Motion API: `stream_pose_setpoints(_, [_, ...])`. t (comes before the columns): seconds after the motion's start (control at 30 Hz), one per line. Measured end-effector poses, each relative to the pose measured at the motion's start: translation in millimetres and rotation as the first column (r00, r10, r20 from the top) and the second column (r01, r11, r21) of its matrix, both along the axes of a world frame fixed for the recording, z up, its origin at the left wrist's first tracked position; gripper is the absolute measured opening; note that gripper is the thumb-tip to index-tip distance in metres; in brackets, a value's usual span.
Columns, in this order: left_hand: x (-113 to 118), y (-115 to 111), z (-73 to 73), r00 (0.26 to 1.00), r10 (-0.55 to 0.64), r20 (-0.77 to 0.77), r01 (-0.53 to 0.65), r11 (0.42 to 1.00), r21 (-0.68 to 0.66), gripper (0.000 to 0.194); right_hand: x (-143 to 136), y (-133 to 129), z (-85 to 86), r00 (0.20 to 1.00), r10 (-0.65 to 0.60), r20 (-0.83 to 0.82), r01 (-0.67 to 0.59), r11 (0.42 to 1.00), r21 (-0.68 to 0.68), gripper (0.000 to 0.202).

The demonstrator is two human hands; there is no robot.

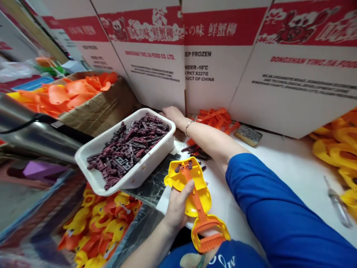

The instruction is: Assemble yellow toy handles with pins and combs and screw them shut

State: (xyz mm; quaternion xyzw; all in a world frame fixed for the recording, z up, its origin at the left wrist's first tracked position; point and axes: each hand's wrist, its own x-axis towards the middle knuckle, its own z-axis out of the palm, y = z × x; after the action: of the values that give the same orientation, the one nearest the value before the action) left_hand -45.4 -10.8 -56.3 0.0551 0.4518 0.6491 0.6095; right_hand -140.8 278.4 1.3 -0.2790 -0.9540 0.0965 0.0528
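Note:
My left hand (178, 204) is closed round a yellow plastic shell (200, 178), its thumb pressing on the orange strip (195, 195) that runs down inside. Two small dark wheel-like pieces sit near the shell's top, and an orange comb-like part (210, 242) is at its lower end. My right arm reaches forward over the table; my right hand (173, 113) is behind the far right corner of a white tub (139, 175), its fingers hidden there. The tub holds a heap of dark maroon parts (128, 149).
Orange strips (214, 118) and a dark block (248, 134) lie by the cartons (217, 78). A carton of orange pieces (97, 108) stands left. Yellow and orange toys (106, 227) fill a bin below. A screwdriver (338, 206) and yellow shells (338, 149) lie right.

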Motion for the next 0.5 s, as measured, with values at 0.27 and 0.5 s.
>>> stream_pose_setpoints(0.27, [-2, 8, 2.7, 1.0, 0.007, -0.03, -0.005, 0.997, 0.073, 0.072, 129, -5, 29.7, 0.939, -0.2, -0.278, 0.219, 0.975, 0.038, 0.04])
stream_pose_setpoints(0.5, [7, 13, 13.6, 0.998, 0.046, -0.046, -0.041, 0.993, 0.113, 0.07, 277, -37, -14.5, 0.916, -0.353, -0.191, 0.357, 0.934, -0.013, 0.033])
